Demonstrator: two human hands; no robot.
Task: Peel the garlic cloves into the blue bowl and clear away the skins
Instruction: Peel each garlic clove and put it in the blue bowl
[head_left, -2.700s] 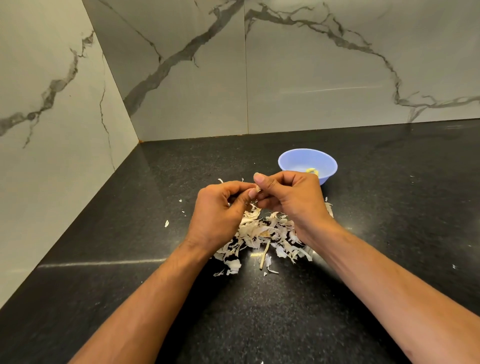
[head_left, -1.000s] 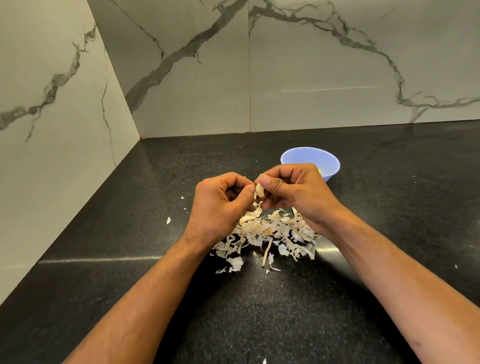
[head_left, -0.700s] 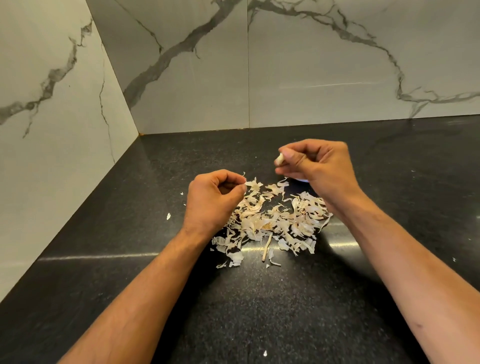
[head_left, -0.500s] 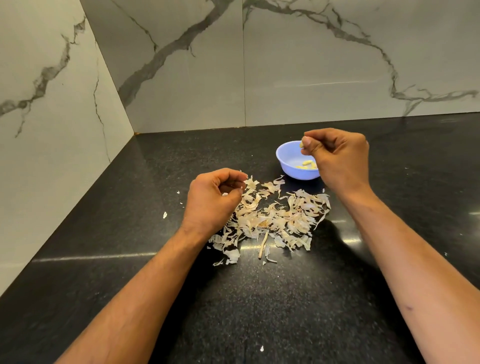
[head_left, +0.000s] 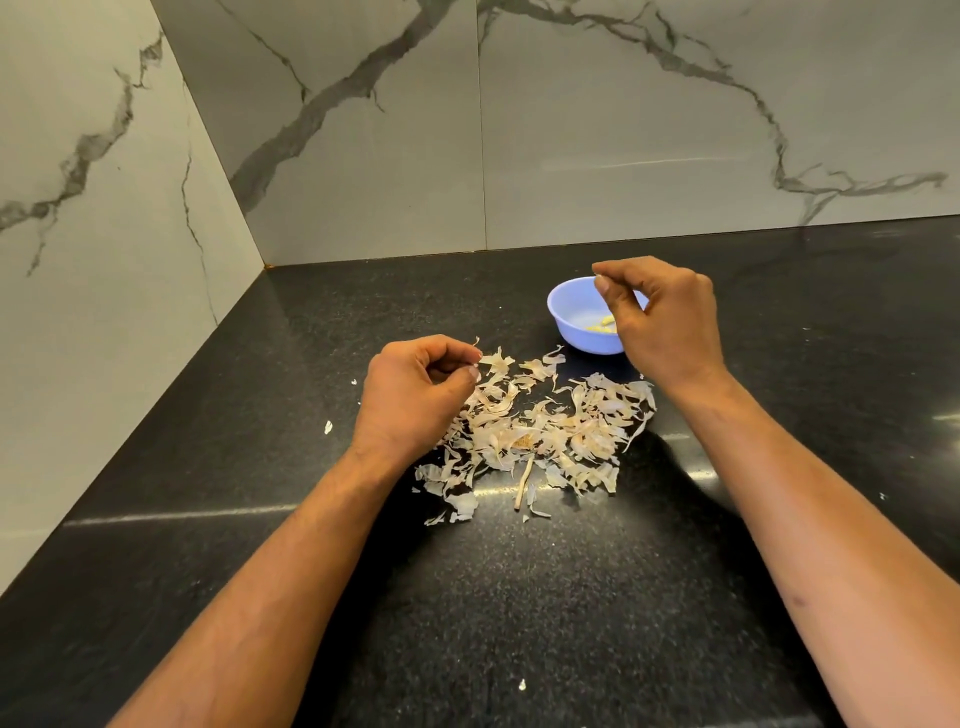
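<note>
Above the blue bowl (head_left: 566, 318), the right hand (head_left: 662, 322) hovers with fingers loosely curled, nothing visible in them. Peeled garlic cloves (head_left: 601, 325) lie inside the bowl. Nearer, the left hand (head_left: 415, 389) curls beside the heap of garlic skins (head_left: 540, 431) (whether it pinches a scrap, I cannot tell) on the black countertop (head_left: 519, 597).

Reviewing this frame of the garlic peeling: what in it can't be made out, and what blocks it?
- Head view: the right hand covers the near right side of the blue bowl, so the peeled cloves can't be counted.
- Whether the right hand's curled fingers hold anything: hidden by the hand itself.
- Whether the left hand pinches a skin scrap: too small to tell.
- Any unpeeled clove under the skins pile: buried.
</note>
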